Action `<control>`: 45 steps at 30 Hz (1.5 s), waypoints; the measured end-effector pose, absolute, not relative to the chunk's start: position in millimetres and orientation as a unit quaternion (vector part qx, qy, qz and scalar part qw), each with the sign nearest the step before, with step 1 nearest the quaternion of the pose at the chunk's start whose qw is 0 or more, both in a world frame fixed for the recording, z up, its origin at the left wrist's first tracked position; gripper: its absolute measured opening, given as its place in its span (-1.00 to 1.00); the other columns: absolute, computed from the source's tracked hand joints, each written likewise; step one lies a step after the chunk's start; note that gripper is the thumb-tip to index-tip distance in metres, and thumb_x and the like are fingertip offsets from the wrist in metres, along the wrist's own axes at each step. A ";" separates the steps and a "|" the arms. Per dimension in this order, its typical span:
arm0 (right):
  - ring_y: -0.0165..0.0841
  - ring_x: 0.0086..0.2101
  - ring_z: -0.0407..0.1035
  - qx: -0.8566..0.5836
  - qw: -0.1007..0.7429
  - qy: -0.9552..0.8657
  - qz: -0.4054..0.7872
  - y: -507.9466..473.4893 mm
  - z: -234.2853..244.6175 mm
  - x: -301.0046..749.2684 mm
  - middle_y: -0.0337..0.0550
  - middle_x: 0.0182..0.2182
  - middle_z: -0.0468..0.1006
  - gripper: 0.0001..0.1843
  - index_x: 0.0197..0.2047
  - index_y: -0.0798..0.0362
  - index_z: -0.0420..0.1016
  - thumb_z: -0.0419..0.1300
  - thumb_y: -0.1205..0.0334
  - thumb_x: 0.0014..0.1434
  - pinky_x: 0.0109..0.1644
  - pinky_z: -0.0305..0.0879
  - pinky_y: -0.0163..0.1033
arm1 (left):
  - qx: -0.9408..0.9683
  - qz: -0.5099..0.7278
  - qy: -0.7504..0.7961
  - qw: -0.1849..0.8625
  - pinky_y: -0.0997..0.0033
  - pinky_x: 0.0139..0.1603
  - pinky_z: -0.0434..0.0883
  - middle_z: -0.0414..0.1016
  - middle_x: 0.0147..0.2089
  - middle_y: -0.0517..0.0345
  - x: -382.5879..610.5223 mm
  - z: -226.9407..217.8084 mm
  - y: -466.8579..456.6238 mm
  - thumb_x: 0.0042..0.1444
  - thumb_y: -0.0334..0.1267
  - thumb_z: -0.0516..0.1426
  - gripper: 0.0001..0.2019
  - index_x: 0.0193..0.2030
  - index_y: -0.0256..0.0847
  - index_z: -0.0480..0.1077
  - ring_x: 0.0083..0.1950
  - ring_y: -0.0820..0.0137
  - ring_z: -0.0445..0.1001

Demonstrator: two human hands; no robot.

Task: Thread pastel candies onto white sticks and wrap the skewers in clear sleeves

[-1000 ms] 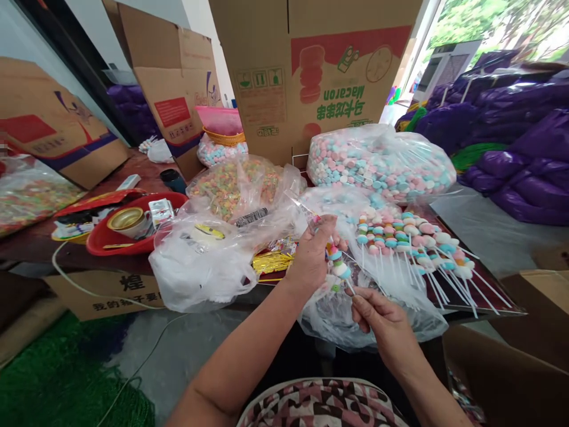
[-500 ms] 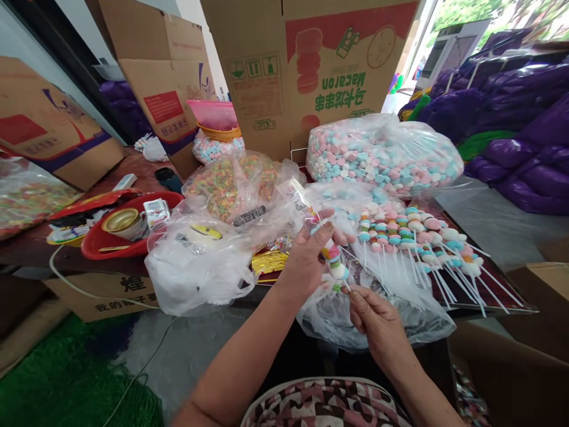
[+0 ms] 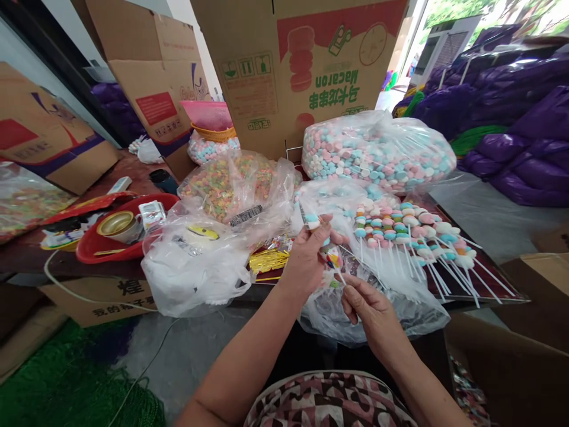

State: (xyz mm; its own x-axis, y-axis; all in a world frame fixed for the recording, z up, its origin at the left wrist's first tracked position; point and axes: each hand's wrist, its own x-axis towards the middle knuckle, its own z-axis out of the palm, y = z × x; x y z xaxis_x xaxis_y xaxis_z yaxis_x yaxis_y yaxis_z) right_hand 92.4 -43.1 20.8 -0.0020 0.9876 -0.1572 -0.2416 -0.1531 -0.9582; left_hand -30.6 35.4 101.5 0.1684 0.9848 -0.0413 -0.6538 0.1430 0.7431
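My left hand (image 3: 306, 256) is closed around a narrow clear sleeve (image 3: 306, 214) with a candy skewer (image 3: 331, 256) inside it. My right hand (image 3: 367, 302) pinches the white stick end of that skewer just below the left hand. The pastel candies sit mostly inside the sleeve, partly hidden by my left fingers. Right of my hands lies a row of several finished candy skewers (image 3: 413, 231) on clear plastic, sticks pointing toward me.
A big bag of pink, blue and white candies (image 3: 377, 154) sits behind the skewers. A bag of mixed coloured candies (image 3: 226, 184), gold twist ties (image 3: 267, 261), a red bowl (image 3: 106, 243) and cardboard boxes (image 3: 293, 65) crowd the table. Purple bags (image 3: 511, 118) lie at right.
The skewer has slid further up into the clear sleeve as my right hand pushed the stick toward my left hand. The view shifted slightly.
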 end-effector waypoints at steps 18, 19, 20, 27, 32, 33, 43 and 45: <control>-0.48 -0.65 0.05 -0.458 0.529 -0.374 0.609 -45.8 34.7 84.3 -0.34 -0.69 0.32 -0.60 -0.33 0.04 0.48 0.30 -0.16 0.13 -0.54 -0.07 -0.31 | 0.562 0.449 0.394 0.572 0.43 -0.29 0.19 0.31 -0.48 0.24 -44.1 63.0 13.2 0.18 0.10 0.14 -0.61 -0.45 -0.21 0.37 -0.40 0.46 0.22; -0.48 -0.65 0.04 -0.461 0.530 -0.375 0.605 -45.3 35.2 84.5 -0.34 -0.70 0.31 -0.60 -0.33 0.04 0.48 0.30 -0.16 0.13 -0.54 -0.08 -0.31 | 0.598 0.445 0.409 0.526 0.42 -0.30 0.17 0.27 -0.50 0.24 -44.0 63.5 13.3 0.19 0.08 0.13 -0.59 -0.51 -0.19 0.30 -0.41 0.45 0.19; -0.49 -0.65 0.03 -0.465 0.533 -0.376 0.599 -44.7 35.6 84.7 -0.35 -0.71 0.30 -0.60 -0.34 0.04 0.47 0.31 -0.16 0.12 -0.54 -0.08 -0.32 | 0.631 0.443 0.419 0.480 0.40 -0.30 0.15 0.22 -0.52 0.24 -43.6 63.7 13.3 0.19 0.06 0.12 -0.58 -0.56 -0.17 0.24 -0.42 0.43 0.15; -0.50 -0.64 -0.01 -0.478 0.537 -0.389 0.576 -42.2 34.4 84.2 -0.36 -0.71 0.26 -0.58 -0.42 0.03 0.40 0.29 -0.16 0.14 -0.55 -0.14 -0.32 | 0.704 0.421 0.405 0.403 0.35 -0.19 0.21 0.26 -0.50 0.19 -53.2 62.9 11.1 0.21 0.03 0.11 -0.58 -0.57 -0.16 0.21 -0.37 0.38 0.19; -0.49 -0.65 -0.01 -0.464 0.530 -0.390 0.593 -44.6 32.7 81.8 -0.37 -0.71 0.25 -0.60 -0.35 0.04 0.46 0.30 -0.16 0.13 -0.55 -0.13 -0.31 | 0.474 0.498 0.347 0.638 0.43 -0.25 0.28 0.46 -0.25 0.14 -56.1 68.2 14.9 0.11 0.29 0.12 -0.44 -0.02 -0.17 0.39 -0.28 0.42 0.37; -0.49 -0.65 -0.01 -0.466 0.527 -0.391 0.593 -45.4 32.5 81.3 -0.36 -0.71 0.26 -0.60 -0.35 0.04 0.46 0.30 -0.16 0.13 -0.55 -0.14 -0.31 | 0.431 0.506 0.317 0.676 0.45 -0.29 0.28 0.47 -0.25 0.15 -52.6 70.3 16.1 0.10 0.30 0.13 -0.41 0.03 -0.16 0.37 -0.32 0.44 0.37; -0.50 -0.65 -0.04 -0.478 0.532 -0.383 0.585 -51.6 31.6 75.0 -0.37 -0.72 0.22 -0.56 -0.44 0.04 0.44 0.33 -0.18 0.08 -0.57 -0.18 -0.31 | 0.301 0.491 0.276 0.770 0.52 -0.49 0.13 0.13 -0.61 0.35 -22.1 72.3 1.3 -0.03 0.02 0.35 -0.59 -0.44 -0.21 0.27 -0.47 0.53 0.29; -0.51 -0.65 -0.05 -0.479 0.540 -0.370 0.585 -53.3 29.3 70.0 -0.38 -0.73 0.19 -0.57 -0.45 0.04 0.43 0.36 -0.17 0.07 -0.58 -0.20 -0.32 | 0.299 0.487 0.282 0.771 0.51 -0.48 0.13 0.09 -0.63 0.37 -23.3 67.1 -2.7 -0.01 0.03 0.33 -0.62 -0.39 -0.23 0.35 -0.52 0.57 0.20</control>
